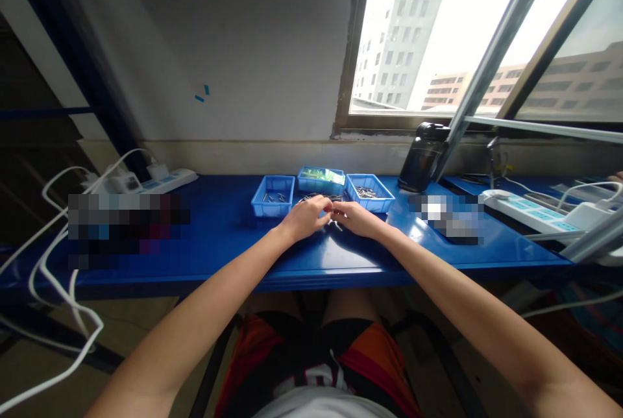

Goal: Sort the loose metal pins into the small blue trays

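Observation:
My left hand (307, 217) and my right hand (354, 218) meet over the blue table (219, 230), fingertips pinched together. Whatever small piece they hold between them is too tiny to make out. Just behind the fingers lies a pile of small dark metal pieces (335, 197), partly hidden by my hands. A blue tray (273, 211) with a few thin metal pieces stands to the left. On the right is another blue tray (383, 204) holding many small metal pieces (366, 192). A third blue tray (305, 185) at the back carries a green-printed packet (323, 176).
A black flask (421, 158) stands at the right by a metal post (496, 54). Power strips (168, 180) with white cables (53, 269) lie at the left, and another power strip (530, 210) at the right. Blurred items sit on both sides of the table.

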### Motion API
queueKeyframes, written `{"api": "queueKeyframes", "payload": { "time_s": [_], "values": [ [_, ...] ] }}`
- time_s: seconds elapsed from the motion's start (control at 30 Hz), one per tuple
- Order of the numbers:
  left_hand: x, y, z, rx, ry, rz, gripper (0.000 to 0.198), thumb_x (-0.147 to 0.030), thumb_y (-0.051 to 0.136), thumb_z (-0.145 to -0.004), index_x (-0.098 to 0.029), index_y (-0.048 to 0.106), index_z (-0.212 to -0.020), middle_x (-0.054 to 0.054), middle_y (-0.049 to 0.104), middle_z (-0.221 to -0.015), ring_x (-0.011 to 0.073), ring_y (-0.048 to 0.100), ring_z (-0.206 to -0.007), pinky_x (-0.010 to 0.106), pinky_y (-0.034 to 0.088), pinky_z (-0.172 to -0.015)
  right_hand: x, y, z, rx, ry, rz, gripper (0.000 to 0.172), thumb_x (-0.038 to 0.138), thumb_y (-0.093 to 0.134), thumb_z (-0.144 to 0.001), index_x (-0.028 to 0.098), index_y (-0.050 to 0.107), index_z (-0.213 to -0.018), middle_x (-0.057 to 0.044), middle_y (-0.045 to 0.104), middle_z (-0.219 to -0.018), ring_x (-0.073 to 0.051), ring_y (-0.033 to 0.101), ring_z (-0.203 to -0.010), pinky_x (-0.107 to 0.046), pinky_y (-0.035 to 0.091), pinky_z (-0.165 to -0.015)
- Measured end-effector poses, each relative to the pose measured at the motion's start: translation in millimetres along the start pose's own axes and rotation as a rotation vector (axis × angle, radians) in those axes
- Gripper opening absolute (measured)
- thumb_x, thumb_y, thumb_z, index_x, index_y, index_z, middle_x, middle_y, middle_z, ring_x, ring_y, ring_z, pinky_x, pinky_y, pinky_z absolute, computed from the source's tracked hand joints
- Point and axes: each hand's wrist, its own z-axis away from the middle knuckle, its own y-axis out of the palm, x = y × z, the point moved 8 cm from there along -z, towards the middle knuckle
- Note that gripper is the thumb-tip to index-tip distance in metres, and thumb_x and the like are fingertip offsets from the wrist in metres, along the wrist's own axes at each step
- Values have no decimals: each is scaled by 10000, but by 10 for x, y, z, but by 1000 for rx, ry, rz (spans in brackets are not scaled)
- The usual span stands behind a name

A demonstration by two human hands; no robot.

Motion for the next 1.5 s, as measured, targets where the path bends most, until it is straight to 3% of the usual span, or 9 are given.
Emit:
{"api": "queueKeyframes", "payload": {
  "time_s": [0.27, 0.43, 0.77, 1.03, 1.5],
  "values": [
    [42, 25, 31, 79, -89, -104, 181, -291, 481, -804, -206, 515, -960, 27, 637, -838, 194, 613, -791, 266, 457, -688, -88, -118, 7, -73, 79, -45, 240, 292, 368, -882, 179, 579, -890, -4, 622, -683, -90, 507, -558, -198, 377, -577],
    [112, 86, 25, 109, -98, -160, 196, -315, 410, -862, -211, 519, -987, 45, 647, -890, 197, 620, -817, 271, 458, -705, -91, -155, 16, -77, 96, -68, 316, 357, 328, -901, 182, 575, -810, 7, 609, -660, -82, 505, -555, -194, 382, -591],
    [103, 98, 7, 101, -59, -140, 194, -307, 386, -890, -225, 534, -983, 33, 635, -971, 182, 607, -888, 242, 454, -717, -144, -40, 20, 9, 86, -34, 213, 318, 445, -838, 184, 599, -898, 6, 617, -617, -99, 512, -544, -201, 381, -559],
    [194, 102, 33, 140, -186, -151, 217, -317, 400, -874, -196, 569, -940, 72, 649, -901, 209, 615, -849, 268, 457, -701, -178, -150, 31, -75, 145, 70, 172, 280, 464, -806, 185, 602, -843, 17, 588, -587, -93, 501, -534, -191, 352, -539],
    [192, 104, 33, 154, -191, -181, 216, -331, 386, -889, -208, 551, -955, 69, 644, -943, 208, 611, -889, 264, 457, -719, -181, -122, 29, -55, 126, 38, 126, 253, 505, -781, 185, 600, -827, 17, 599, -609, -90, 509, -536, -193, 367, -549]
  ]
}}
